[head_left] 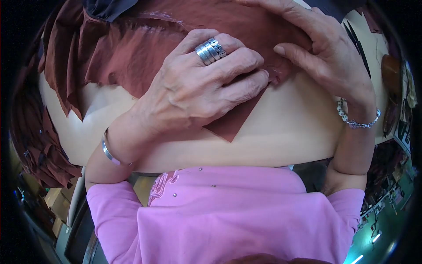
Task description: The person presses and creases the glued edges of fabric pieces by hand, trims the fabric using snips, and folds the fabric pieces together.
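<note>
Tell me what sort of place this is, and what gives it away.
Likely a leather or sewing workshop: brown leather-like material is spread over a pale work table, a pile of similar brown pieces hangs at the left, and what look like black scissors lie on the right.

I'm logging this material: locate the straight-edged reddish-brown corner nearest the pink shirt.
In the head view, that reddish-brown corner juts out from beneath the left hand, just right of the picture's middle, over the pale work surface.
</note>
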Motion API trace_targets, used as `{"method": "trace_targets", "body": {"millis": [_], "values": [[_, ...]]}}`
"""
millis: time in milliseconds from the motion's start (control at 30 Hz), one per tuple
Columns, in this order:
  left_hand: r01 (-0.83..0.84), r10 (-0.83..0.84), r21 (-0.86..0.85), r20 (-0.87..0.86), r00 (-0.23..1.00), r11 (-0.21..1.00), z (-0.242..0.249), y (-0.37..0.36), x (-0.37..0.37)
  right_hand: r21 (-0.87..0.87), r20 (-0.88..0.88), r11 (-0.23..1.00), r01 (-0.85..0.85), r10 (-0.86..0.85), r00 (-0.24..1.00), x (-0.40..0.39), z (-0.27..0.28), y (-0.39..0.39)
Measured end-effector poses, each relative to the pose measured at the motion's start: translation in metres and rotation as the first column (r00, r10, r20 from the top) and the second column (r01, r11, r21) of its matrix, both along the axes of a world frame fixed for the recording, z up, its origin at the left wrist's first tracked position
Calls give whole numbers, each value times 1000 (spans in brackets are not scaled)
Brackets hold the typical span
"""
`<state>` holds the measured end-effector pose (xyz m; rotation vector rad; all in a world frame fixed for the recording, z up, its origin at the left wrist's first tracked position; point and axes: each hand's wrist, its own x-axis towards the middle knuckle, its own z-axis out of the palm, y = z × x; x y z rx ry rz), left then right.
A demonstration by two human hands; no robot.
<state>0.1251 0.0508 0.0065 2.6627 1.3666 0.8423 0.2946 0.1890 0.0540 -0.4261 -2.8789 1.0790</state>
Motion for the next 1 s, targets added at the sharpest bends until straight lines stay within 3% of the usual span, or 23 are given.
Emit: {"method": "trace_targets", "body": {"millis": [233,467,733,833,933,1000], "values": [[29,-29,-45,5,1000,999,1,1,-3,-80,-137,997,-21,10,991,4,-19,9],[-20,20,4,16,1000,1000,-8,1,-2,41,-203,998,-43,50,978,5,-29,11],[-27,33,106,-58,998,994,-7,-3,0,-92,-99,996,14,-23,995,3,-15,6],[-28,39,94,-113,993,995,-3,-4,1,-64,-104,998,-3,-4,995,3,-2,4],[-64,73,70,-130,989,995,-4,-7,3,-110,-193,993,-44,23,981,7,-29,15],[-49,49,3,-142,989,999,2,-8,1,-103,-132,994,-26,12,991,7,-23,13]]}}
